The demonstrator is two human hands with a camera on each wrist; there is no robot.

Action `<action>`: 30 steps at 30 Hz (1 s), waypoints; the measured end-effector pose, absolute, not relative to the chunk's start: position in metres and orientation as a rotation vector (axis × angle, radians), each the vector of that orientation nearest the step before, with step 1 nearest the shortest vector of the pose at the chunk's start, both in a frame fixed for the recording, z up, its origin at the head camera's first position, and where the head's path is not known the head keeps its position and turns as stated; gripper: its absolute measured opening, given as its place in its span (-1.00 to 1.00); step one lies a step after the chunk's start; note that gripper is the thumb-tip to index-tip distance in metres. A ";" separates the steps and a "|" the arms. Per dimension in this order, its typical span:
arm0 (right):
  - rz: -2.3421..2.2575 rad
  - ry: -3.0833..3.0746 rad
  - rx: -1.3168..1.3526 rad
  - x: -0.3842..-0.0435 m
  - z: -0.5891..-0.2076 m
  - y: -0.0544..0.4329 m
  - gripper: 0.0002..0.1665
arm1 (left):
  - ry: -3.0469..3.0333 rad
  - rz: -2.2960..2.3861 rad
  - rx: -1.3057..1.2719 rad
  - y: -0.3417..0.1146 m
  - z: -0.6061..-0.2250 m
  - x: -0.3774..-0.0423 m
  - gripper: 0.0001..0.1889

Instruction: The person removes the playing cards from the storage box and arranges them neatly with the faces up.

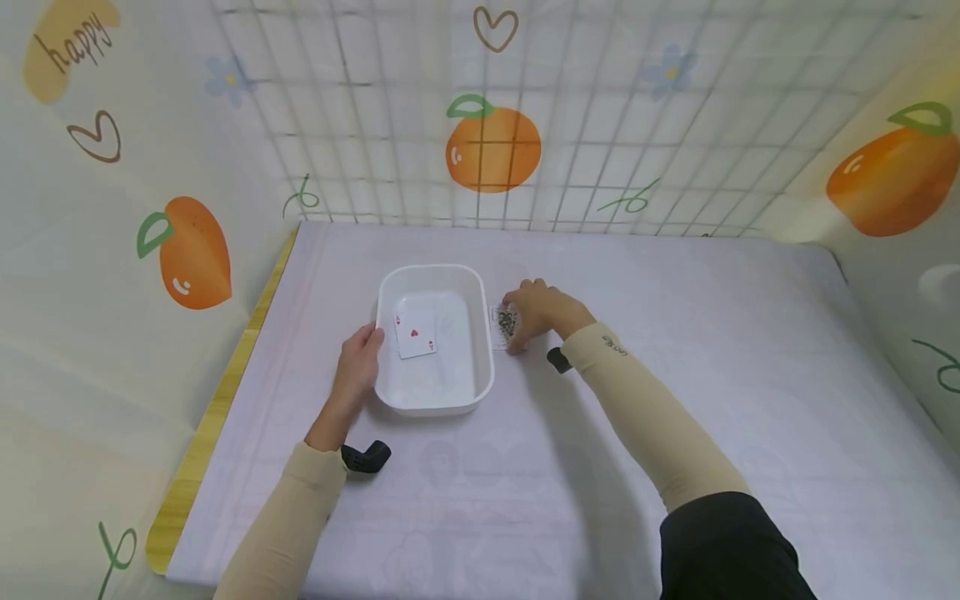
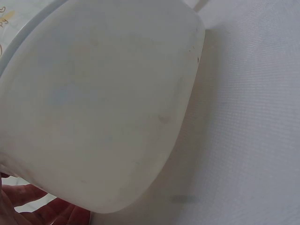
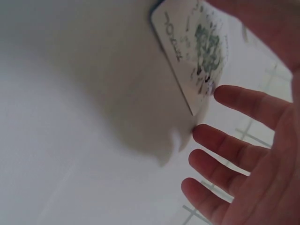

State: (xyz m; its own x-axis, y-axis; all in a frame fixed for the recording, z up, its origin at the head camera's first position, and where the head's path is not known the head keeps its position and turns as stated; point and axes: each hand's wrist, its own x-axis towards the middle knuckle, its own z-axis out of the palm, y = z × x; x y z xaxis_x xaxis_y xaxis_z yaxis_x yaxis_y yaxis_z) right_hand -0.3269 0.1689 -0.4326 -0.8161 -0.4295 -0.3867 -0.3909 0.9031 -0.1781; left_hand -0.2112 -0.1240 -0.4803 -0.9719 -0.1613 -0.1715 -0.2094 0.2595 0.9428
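A white plastic tub (image 1: 480,367) stands at mid-table. Inside it lies a single ace of hearts playing card (image 1: 415,335). My left hand (image 1: 358,358) grips the tub's left side, with the thumb at the rim; the tub's outer wall (image 2: 103,103) fills much of the left wrist view. Right of the tub is a playing card (image 1: 498,329) with a dark printed figure, possibly a joker. My right hand (image 1: 542,308) reaches over it, thumb and index finger near opposite edges. In the right wrist view the fingers are spread and the index fingertip meets the card's (image 3: 197,56) corner.
A pale cloth (image 1: 720,375) covers the table, with a wooden edge (image 1: 225,400) showing at left. White curtains printed with oranges and a wire grid (image 1: 585,167) rise behind. Black wrist devices (image 1: 367,457) sit at both wrists.
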 end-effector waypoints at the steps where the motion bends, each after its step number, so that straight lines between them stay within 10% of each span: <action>1: -0.132 2.640 -0.595 -0.327 -0.432 0.169 0.08 | 2.460 1.852 -0.364 -0.124 -0.480 -0.211 -0.46; 30: -0.164 2.739 -0.599 -0.328 -0.353 0.169 0.02 | 2.434 1.873 -0.316 -0.125 -0.477 -0.207 -0.45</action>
